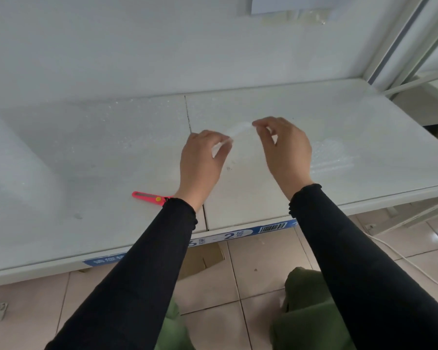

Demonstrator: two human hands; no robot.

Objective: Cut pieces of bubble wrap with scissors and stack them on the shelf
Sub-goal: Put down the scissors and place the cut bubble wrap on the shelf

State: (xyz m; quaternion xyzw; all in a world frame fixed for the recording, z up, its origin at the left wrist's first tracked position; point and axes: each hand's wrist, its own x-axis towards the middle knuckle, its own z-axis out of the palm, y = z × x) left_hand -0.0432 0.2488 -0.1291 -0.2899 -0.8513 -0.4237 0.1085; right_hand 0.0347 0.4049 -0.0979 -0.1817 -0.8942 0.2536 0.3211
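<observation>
I judge the cut piece of bubble wrap [238, 131] to be almost weightless, limp and a little slick — it sags between its two held ends, so it needs a grip at both ends rather than in the middle, and only a light pinch, since hard pressure would pop the cells. My left hand [200, 162] pinches its near end between thumb and fingertips; my right hand [286, 150] pinches the far end the same way, the other fingers loosely curled. The piece hangs just above the white shelf [314, 107], stretched between the hands. It looks clear to milky, a narrow strip, blurred so I cannot count cells. A stack of cut pieces [331, 155] lies on the shelf just right of my right hand — I would lay this one there. A large sheet of bubble wrap [91, 137] covers the shelf's left side, and the pink scissors [149, 196] rest beside my left wrist, untouched.
</observation>
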